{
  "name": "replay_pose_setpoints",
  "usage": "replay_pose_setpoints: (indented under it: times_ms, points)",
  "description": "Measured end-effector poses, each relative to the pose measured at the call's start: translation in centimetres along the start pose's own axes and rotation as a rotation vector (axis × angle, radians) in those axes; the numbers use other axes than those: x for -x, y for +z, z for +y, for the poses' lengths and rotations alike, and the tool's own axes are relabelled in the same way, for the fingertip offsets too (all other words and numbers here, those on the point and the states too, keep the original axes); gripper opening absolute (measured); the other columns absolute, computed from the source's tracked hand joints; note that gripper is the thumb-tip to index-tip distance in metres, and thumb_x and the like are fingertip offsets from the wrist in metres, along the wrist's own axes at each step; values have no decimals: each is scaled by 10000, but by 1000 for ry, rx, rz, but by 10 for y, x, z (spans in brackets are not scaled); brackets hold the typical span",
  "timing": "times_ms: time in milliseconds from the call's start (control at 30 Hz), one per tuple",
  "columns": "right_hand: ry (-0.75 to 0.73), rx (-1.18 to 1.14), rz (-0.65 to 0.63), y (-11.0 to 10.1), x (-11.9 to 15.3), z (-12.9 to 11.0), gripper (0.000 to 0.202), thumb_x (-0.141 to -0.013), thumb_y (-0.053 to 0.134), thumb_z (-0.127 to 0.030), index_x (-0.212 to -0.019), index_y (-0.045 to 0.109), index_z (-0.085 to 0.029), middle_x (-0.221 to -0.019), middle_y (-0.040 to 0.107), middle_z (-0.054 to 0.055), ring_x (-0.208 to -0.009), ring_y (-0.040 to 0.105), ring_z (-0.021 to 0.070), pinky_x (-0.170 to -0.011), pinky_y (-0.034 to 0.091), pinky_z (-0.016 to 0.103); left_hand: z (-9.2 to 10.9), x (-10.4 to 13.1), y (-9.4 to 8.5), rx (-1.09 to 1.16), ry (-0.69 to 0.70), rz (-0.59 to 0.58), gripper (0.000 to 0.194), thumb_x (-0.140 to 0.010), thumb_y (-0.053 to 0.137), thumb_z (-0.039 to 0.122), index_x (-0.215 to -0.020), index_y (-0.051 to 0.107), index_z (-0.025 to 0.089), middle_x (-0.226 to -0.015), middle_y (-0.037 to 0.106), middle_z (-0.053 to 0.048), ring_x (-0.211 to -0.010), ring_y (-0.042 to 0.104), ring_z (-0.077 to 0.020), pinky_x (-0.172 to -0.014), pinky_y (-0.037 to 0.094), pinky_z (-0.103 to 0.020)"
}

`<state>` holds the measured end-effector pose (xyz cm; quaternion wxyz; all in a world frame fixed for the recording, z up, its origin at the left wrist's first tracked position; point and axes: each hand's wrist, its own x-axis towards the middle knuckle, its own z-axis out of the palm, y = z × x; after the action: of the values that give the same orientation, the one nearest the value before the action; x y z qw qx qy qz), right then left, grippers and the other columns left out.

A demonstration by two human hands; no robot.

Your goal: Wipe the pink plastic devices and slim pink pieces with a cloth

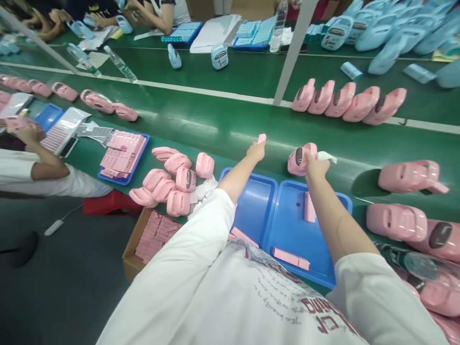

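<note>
My left hand is stretched forward over the green bench, closed on a small pink plastic block. To its right, my right hand grips a pink plastic housing with a handle and a dark oval window. A white cloth or tissue sticks out from the same hand. Below my arms lie two blue trays, a left one and a right one. Pink bars lie in both, including an upright-lying bar and a longer bar in the right tray.
Pink housings are heaped left beside crumpled white tissue; more stand right. A carton holds pink pieces. Pink housings line the white strip. Across sit blue housings. A co-worker's hand is at far left.
</note>
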<state>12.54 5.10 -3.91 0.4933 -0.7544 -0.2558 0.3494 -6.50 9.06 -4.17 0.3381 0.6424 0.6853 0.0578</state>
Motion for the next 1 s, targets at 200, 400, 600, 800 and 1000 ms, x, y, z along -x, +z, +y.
replay_pose_setpoints:
  times_ms: [200, 400, 600, 800, 1000]
  points:
    - [-107, -29, -44, 54, -1, 6, 204, -807, 591, -239, -937, 468, -141, -1018, 582, 101, -957, 553, 145, -886, 461, 285, -41, 27, -1, -40, 47, 21, 552, -839, 477, 130, -1385, 398, 115, -1352, 459, -162, -1241, 460, -215, -1044, 333, -296]
    - [-95, -11, -166, 68, 4, 10, 127, -898, 400, -214, -875, 506, -148, -897, 591, 78, -946, 545, 162, -876, 447, 325, -74, 147, -8, -141, -28, 94, 363, -884, 471, 302, -1211, 534, 156, -1205, 518, -115, -1109, 537, -213, -953, 417, -321]
    - [-126, -35, -175, 37, 23, 22, 189, -875, 432, -257, -889, 569, -128, -893, 598, 64, -876, 563, 157, -860, 451, 313, -93, 260, 35, -251, -240, 61, 331, -834, 568, 337, -1060, 557, 95, -1030, 581, -155, -965, 588, -276, -787, 488, -364]
    - [-95, 41, -298, 7, 49, 42, 295, -804, 503, -345, -966, 599, -118, -885, 609, 57, -841, 593, 164, -779, 484, 300, -84, 274, 75, -225, -270, 60, 352, -825, 464, 73, -1176, 496, 69, -1125, 555, -202, -1115, 531, -291, -901, 436, -375]
    - [-102, 209, -385, -22, 66, 51, 413, -782, 462, -485, -906, 624, -126, -750, 620, 60, -711, 600, 196, -641, 492, 314, -82, 265, 60, -14, -163, 24, 352, -792, 575, 248, -1110, 503, 114, -1127, 553, -154, -1051, 544, -265, -845, 453, -359]
